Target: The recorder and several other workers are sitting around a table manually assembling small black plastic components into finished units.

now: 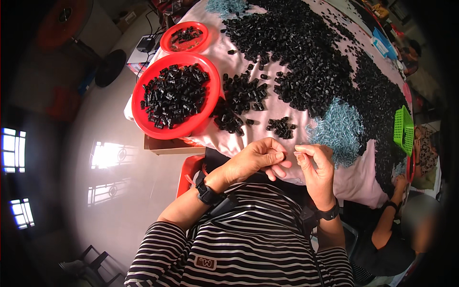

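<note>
My left hand is closed in a pinch at the table's near edge. A dark bit shows at its fingertips, most likely one of the small black plastic parts, though the fingers mostly cover it. Just to the right, my right hand pinches a tiny clear piece between thumb and forefinger. The two hands are close together but apart. Beyond them lies a small cluster of black plastic parts. A heap of small translucent bluish pieces sits beyond my right hand.
A large red basin full of black parts stands at the left, with a smaller red plate behind it. A big pile of black parts covers the far table. At right are a green basket and another person's arm.
</note>
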Tool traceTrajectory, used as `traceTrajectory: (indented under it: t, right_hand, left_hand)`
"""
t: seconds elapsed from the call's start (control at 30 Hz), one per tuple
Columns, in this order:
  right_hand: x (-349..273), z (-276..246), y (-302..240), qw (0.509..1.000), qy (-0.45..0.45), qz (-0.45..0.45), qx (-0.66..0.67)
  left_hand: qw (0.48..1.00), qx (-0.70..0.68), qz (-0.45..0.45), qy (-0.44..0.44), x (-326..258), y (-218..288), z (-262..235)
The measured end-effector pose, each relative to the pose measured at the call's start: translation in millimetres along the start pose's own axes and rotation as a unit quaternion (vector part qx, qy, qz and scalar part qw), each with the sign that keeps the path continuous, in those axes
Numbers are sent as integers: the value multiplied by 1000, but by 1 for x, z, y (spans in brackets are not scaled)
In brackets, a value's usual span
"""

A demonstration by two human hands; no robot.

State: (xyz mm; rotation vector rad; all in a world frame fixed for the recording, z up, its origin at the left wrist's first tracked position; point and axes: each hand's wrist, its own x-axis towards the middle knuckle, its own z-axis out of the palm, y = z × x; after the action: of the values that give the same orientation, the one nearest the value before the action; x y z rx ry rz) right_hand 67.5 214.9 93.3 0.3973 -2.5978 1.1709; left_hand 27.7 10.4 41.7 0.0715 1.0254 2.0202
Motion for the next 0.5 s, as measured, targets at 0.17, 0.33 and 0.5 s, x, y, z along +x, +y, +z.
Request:
traceTrajectory:
  t: [0.17, 0.33, 0.5]
  right_hand:
    - [1, -4, -8, 999, -14, -34, -25]
    - [1, -1, -11, 997, -16, -58, -41]
    - [0, 1, -8, 997, -24, -51, -51]
  left_hand:
    - [999, -20, 27, -22, 4, -9, -7]
    - [995, -11, 91, -31, 10, -22, -14]
    - [998, -6, 55, -17, 4, -14, -6]
